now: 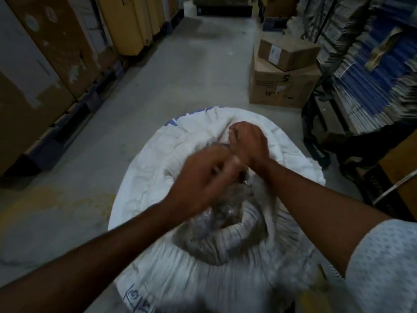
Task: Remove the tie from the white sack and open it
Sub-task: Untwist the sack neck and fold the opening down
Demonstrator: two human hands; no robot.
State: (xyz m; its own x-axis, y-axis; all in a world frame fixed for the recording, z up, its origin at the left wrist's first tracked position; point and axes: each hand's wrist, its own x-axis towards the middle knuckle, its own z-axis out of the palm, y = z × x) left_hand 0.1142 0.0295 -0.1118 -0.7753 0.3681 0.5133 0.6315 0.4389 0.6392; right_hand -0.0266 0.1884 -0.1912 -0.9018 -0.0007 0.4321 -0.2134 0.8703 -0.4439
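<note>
Both hands [225,159] at upright white sack [146,177] mouth, facing up

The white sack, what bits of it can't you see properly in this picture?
Head view only:
- The tie: not visible; the left hand and right hand cover the gathered neck of the white sack, and the left hand is motion-blurred.
- What's inside: only crinkled clear plastic shows.
- Handwriting: cut off by the bottom edge.
- Blue print: folded over the far rim.
</note>
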